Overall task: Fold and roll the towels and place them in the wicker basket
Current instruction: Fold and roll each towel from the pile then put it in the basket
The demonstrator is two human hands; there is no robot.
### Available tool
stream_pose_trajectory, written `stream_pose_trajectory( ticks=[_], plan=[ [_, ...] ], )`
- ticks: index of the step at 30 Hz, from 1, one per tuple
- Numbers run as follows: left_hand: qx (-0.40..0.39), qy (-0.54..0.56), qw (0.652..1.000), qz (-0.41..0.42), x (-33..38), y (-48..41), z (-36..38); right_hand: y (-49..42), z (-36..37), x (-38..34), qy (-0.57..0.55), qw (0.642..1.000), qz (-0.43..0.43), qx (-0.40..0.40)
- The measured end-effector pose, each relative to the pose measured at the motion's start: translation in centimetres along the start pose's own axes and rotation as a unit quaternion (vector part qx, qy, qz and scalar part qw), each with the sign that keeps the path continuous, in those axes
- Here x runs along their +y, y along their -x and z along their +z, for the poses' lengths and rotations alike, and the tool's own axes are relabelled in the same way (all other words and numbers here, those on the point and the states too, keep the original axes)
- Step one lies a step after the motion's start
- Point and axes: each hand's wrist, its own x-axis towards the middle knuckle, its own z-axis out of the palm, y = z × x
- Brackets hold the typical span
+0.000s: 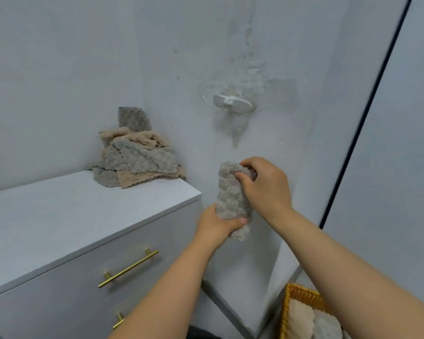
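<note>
rolling step, by the look of it: a grey towel (233, 199) is up in the air, off the right end of the white surface (59, 211), bundled into a tight upright roll. left hand (218, 225) wraps its lower end, fingers (239, 221) curled around it; right hand (264, 184) pinches the top, tucking the loose edge. more towels (137, 160) wait heaped by the wall. next it must go down to the wicker basket (295, 296), lower right, beside the rolls already inside, grip kept firm so it won't unwind.
</note>
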Motion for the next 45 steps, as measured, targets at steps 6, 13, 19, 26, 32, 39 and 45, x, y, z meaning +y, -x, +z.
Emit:
stream_pose_trajectory(
  ticks=[6, 13, 19, 26, 32, 39, 45],
  plan=[
    [-0.041, 0.024, 0.999, -0.020, -0.1, 2.9, 7.8, 3.8, -5.6, 4.0, 0.042, 0.993, -0.066, 0.090],
    [-0.100, 0.139, 0.977, -0.127, -5.0, 5.5, 15.3, 7.8, -8.7, 9.9, -0.058, 0.978, 0.200, 0.029],
    [-0.188, 0.105, 0.955, -0.203, -8.6, 5.6, 17.5, 10.9, -9.0, 16.2, -0.338, 0.762, 0.552, 0.020],
    [-0.186, -0.015, 0.962, -0.198, -10.8, 4.6, 18.4, 18.5, -8.7, 20.6, -0.562, 0.530, 0.613, -0.166],
    [-0.244, -0.072, 0.949, -0.188, -12.2, 4.3, 20.4, 19.8, -9.2, 22.8, -0.504, 0.635, 0.570, -0.133],
    [-0.263, -0.107, 0.934, -0.217, -14.4, 3.4, 21.2, 21.4, -6.6, 25.7, -0.321, 0.745, 0.584, -0.015],
    [-0.246, -0.349, 0.875, -0.227, -19.0, 3.5, 18.9, 31.1, -3.0, 27.0, -0.162, 0.718, 0.672, -0.073]
  ],
)
